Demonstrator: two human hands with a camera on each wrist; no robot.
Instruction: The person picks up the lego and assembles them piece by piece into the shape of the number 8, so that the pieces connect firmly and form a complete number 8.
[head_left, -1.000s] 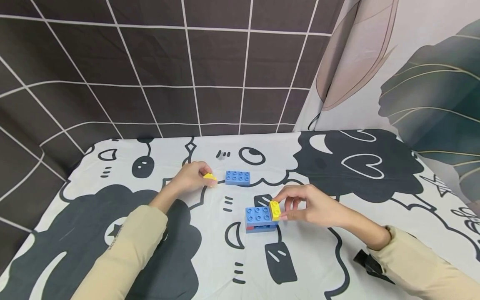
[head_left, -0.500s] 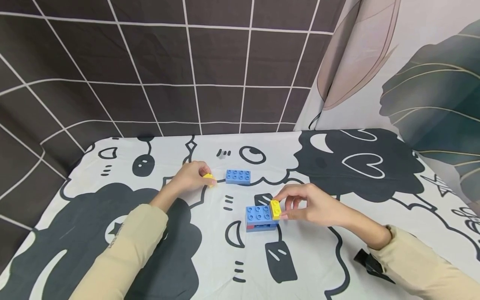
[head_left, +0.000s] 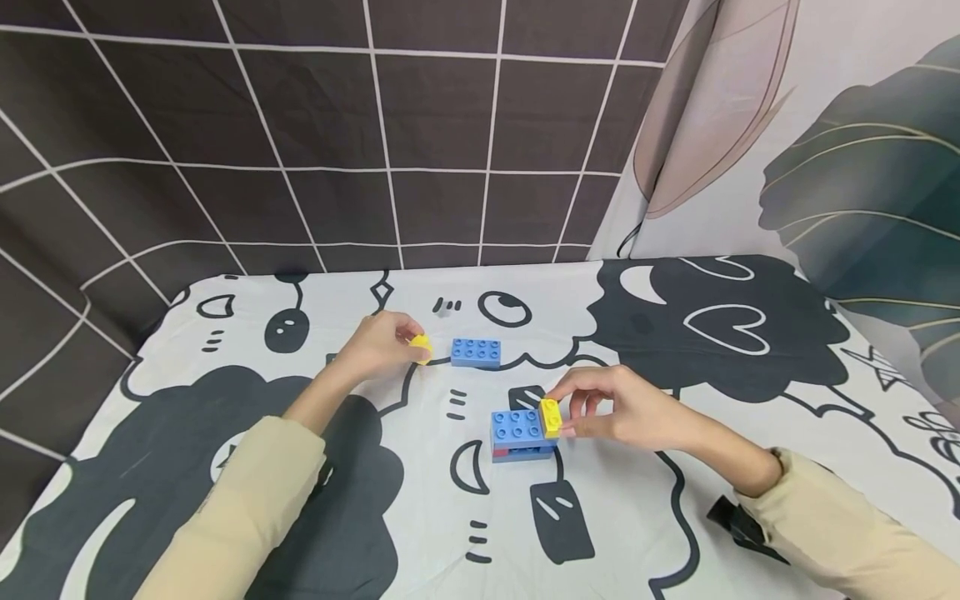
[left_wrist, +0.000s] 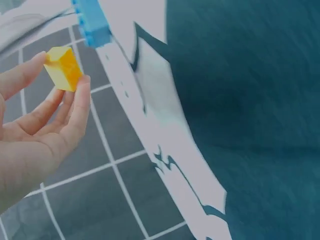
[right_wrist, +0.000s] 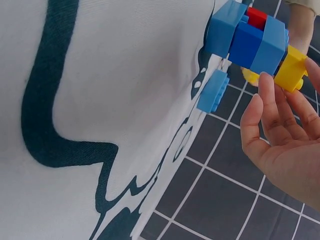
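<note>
My left hand (head_left: 382, 343) pinches a small yellow brick (left_wrist: 63, 68) between thumb and fingertips, left of a loose blue eight-stud brick (head_left: 476, 352). Another small yellow brick (head_left: 551, 418) sits at the right end on top of a stack (head_left: 522, 433) of bricks. My right hand (head_left: 618, 404) has its thumb and index finger on either side of this yellow brick. In the right wrist view the stack shows two light blue bricks, with a red brick (right_wrist: 257, 18) and a darker blue brick (right_wrist: 246, 45) between them.
A white cloth with black cartoon drawings (head_left: 442, 550) covers the table. Behind it hangs a dark curtain with a white grid (head_left: 435, 125), and a leaf-patterned one (head_left: 862, 192) at the right. A black object (head_left: 742, 527) lies by the right sleeve.
The left hand has risen slightly and turned its yellow brick more upright. The right hand and the stack have stayed in place.
</note>
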